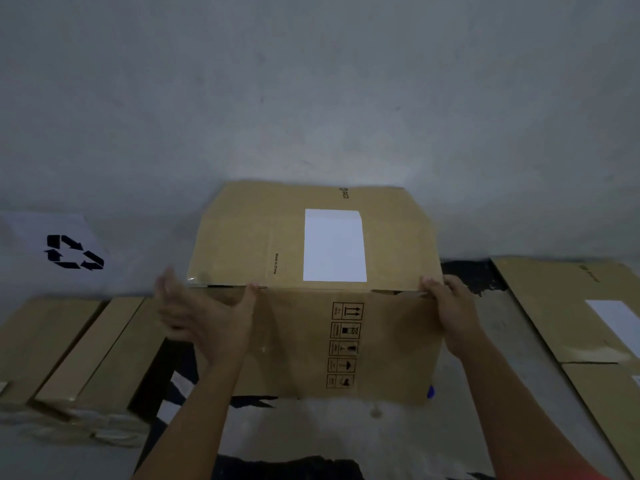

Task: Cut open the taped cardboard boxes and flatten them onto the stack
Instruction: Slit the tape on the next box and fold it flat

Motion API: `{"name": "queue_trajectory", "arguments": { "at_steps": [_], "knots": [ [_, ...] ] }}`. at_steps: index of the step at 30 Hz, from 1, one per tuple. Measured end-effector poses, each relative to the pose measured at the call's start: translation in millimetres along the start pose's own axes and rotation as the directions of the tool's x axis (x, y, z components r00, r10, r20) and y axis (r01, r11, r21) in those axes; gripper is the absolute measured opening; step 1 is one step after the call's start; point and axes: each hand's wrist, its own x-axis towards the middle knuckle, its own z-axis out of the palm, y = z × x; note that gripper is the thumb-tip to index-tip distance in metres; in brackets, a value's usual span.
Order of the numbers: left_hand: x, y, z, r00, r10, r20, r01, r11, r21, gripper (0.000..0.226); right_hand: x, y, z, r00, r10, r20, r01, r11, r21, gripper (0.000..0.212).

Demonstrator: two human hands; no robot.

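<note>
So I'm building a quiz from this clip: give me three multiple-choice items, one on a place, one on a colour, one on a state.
1. Where is the recycling sign?
A. on the wall at left
B. on the box top
C. on the floor at right

2. What colour is the label on the box?
A. red
B. white
C. green

3. What is the right hand doing?
A. hanging free
B. holding a knife
C. gripping the box's upper right edge

Answers: 1 A, it sits left of the box against the wall. 2 B, a plain white rectangle. 3 C, its fingers curl over the edge, while the left hand is blurred and open.
</note>
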Motion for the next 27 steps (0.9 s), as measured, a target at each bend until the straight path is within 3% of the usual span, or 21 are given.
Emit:
{"name": "queue_trajectory", "arguments": {
  "at_steps": [2,4,6,8,11,13,15,17,18,20,23,27],
  "knots": [
    [1.7,9.8,4.3,0.944,0.320,0.073,-0.328,0.936,0.131,0.077,-2.5,0.2,-0.3,0.994,0.068,0.085,-0.076,0.993,0.094,0.011],
    [1.3,23.4,14.7,0.854,0.424,0.302,-0.489,0.852,0.187,0.053,-7.1,-2.0,0.5,0.979,0.108,0.173,-0.136,0.978,0.156,0.009],
    [-0.7,38.0,23.7,0.773,0.339,0.536,-0.525,0.817,0.241,0.045,-13.1,-2.9,-1.8,0.962,0.121,0.243,-0.175,0.961,0.214,0.018],
    [1.5,41.6,28.9,0.715,0.273,0.644,-0.571,0.759,0.313,0.057,-23.5,-4.5,-5.8,0.932,0.144,0.332,-0.244,0.927,0.285,0.022],
    [14.0,41.1,19.1,0.659,0.225,0.718,-0.626,0.693,0.357,0.083,-41.6,-7.7,-7.6,0.864,0.149,0.481,-0.348,0.866,0.358,0.025],
    [23.9,41.0,7.5,0.639,0.188,0.746,-0.636,0.675,0.375,0.085,-53.7,-11.2,-1.1,0.826,0.125,0.550,-0.379,0.845,0.378,0.031],
    [30.0,46.3,-2.0,0.638,0.112,0.762,-0.613,0.673,0.414,0.082,-67.0,-15.4,10.8,0.791,0.100,0.604,-0.394,0.838,0.377,0.036],
    [24.9,59.4,-6.6,0.635,0.026,0.772,-0.556,0.710,0.433,0.099,-79.9,-15.8,23.2,0.772,0.084,0.630,-0.369,0.867,0.336,0.047],
    [17.4,69.6,-6.2,0.612,-0.014,0.791,-0.523,0.743,0.418,0.115,-86.1,-15.9,27.9,0.774,0.086,0.627,-0.335,0.897,0.290,0.052],
    [-5.5,95.4,1.4,0.500,-0.071,0.863,-0.499,0.791,0.355,0.136,-96.2,-15.8,34.2,0.790,0.065,0.610,-0.244,0.946,0.215,0.047],
    [-45.1,135.9,16.5,0.399,-0.092,0.912,-0.556,0.767,0.321,0.136,-104.4,-15.7,34.0,0.789,-0.034,0.614,-0.114,0.973,0.200,0.028],
    [-70.9,150.1,31.8,0.434,-0.142,0.890,-0.548,0.742,0.386,0.108,-97.0,-16.0,16.7,0.697,-0.055,0.715,-0.115,0.976,0.187,0.025]
  ]
}}
